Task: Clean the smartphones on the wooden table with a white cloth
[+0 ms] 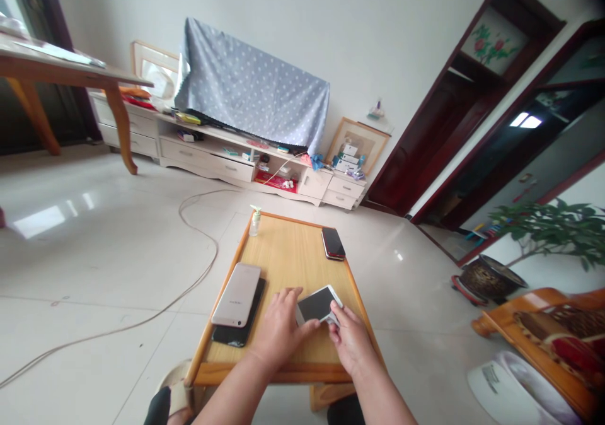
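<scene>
A white-framed phone (317,304) with a dark screen lies face up on the small wooden table (288,255). My left hand (280,329) rests flat on the table with its fingers stretched onto the phone's left edge. My right hand (347,335) pinches the phone's near right corner with closed fingertips. To the left, a pale gold phone (236,294) lies face down on top of a black phone (241,331).
A dark red phone (333,243) lies at the table's far right, a small pump bottle (254,219) at its far left corner. A cable (189,273) snakes over the tiled floor. A TV stand (227,154), potted plant (543,236) and wooden seat (543,330) stand around.
</scene>
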Demonstrator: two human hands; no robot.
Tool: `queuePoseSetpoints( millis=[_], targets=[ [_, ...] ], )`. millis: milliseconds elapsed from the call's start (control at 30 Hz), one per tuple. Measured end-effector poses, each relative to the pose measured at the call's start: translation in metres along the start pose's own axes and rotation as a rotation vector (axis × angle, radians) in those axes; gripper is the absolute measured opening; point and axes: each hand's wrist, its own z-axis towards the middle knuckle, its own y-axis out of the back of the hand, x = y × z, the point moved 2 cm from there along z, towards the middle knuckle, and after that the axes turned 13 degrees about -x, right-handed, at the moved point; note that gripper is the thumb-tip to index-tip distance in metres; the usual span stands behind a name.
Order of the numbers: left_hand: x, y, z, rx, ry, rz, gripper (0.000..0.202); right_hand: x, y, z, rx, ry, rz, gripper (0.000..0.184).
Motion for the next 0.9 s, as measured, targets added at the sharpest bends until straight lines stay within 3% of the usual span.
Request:
queuePoseSetpoints(
  millis=[100, 333, 633, 900],
  targets=[
    [-0.003, -0.005, -0.006, 0.059, -0.116, 0.149, 0.071, -0.002, 0.001, -0.001, 0.013, -0.026, -0.003, 0.038],
    [0.002, -0.016, -0.006, 0.058, -0.093, 0.245, 0.059, -0.005, 0.006, 0.007, 0.029, -0.031, -0.028, 0.035],
    [-0.002, -0.005, 0.0, 0.096, -0.049, 0.387, 0.06, -0.009, 0.03, 0.023, -0.12, 0.101, -0.05, 0.046],
    [-0.01, -0.002, 0.003, 0.161, -0.062, 0.415, 0.058, 0.005, 0.023, 0.012, -0.064, 0.218, -0.269, 0.046]
  ],
)
